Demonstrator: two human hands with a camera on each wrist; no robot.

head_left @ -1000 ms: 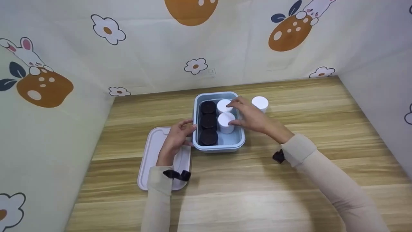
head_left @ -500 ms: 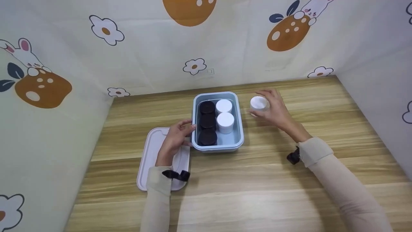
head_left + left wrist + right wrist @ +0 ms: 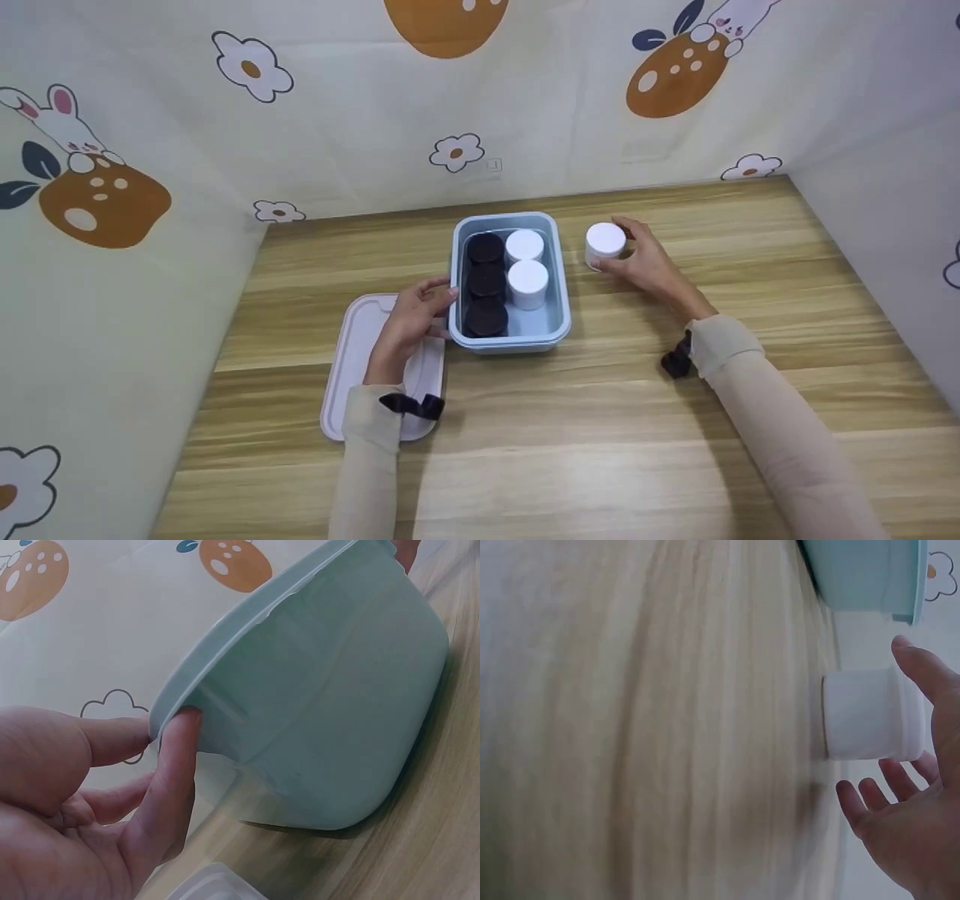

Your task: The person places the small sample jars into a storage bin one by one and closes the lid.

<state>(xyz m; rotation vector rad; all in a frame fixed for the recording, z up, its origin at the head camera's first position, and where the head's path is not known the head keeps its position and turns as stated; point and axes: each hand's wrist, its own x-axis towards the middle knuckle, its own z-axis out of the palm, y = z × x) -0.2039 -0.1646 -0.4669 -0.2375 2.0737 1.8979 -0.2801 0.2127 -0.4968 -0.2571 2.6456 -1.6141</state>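
A light blue plastic bin (image 3: 551, 322) stands on the table, its rim pinched by my left hand (image 3: 411, 319) between thumb and fingers at the left side. Inside, three black-lidded jars (image 3: 486, 281) form the left column, and two white jars (image 3: 527, 283) stand in the right column at the back and middle. To the bin's right, another white jar (image 3: 604, 244) stands upright on the table. My right hand (image 3: 645, 259) is spread around this jar, thumb in front and fingers behind. In the right wrist view a gap shows between the thumb and the jar (image 3: 870, 714).
A pale lid (image 3: 352, 360) lies flat on the table left of the bin, partly under my left forearm. The wood-grain table (image 3: 570, 450) meets a patterned cloth wall (image 3: 360, 112) at the back and sides.
My right hand has moved from above the white jars in the bin to the loose white jar on the right, then lowered around it. The left hand keeps its hold on the rim.
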